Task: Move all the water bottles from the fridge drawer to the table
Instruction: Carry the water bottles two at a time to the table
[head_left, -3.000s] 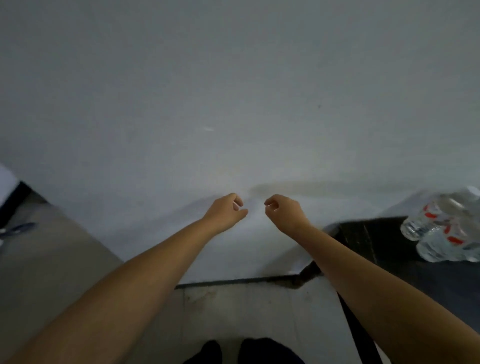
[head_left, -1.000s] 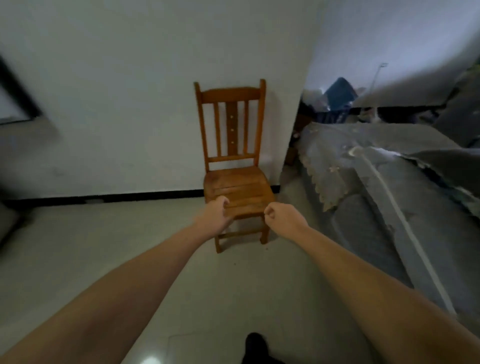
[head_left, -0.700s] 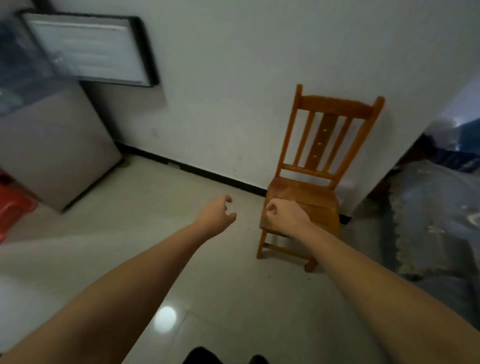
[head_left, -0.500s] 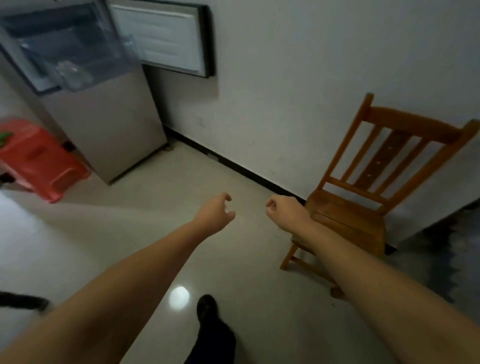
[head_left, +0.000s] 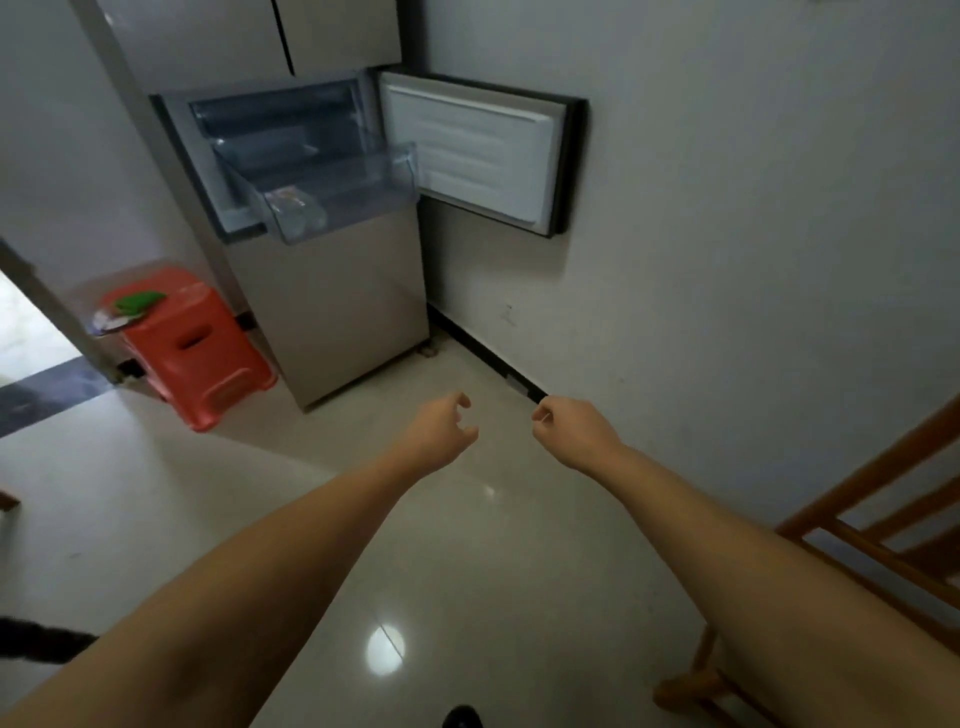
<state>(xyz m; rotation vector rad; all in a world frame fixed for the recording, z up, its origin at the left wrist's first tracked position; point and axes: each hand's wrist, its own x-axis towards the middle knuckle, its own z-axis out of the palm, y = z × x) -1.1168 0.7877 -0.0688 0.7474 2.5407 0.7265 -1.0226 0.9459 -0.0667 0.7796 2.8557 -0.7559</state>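
Now, grip: both hands hold nothing; the left hand (head_left: 439, 431) hangs loosely curled with finger and thumb apart, the right hand (head_left: 569, 428) is curled into a loose fist.
Why so: arms are stretched forward at rest, probably because the person is walking back for another load and has nothing to carry.
Task's thing: clear plastic water bottles (head_left: 300, 214) lie at the front left corner of the clear, pulled-out fridge drawer (head_left: 332, 195); how many I cannot tell.
Fridge: the tall beige fridge (head_left: 332, 291) stands in the room's corner, its white-lined compartment door (head_left: 480, 156) swung open against the wall, so the drawer is reachable.
Around: an orange plastic stool (head_left: 195, 345) sits on the floor left of the fridge; a brown wooden chair (head_left: 857, 545) shows at the right edge.
Changed: half a second ago the fridge sat at the upper left with the chair in fuller view; now the fridge is nearer the centre, the hands posed alike.
Remaining: bottles remain in the drawer, so more trips seem needed.
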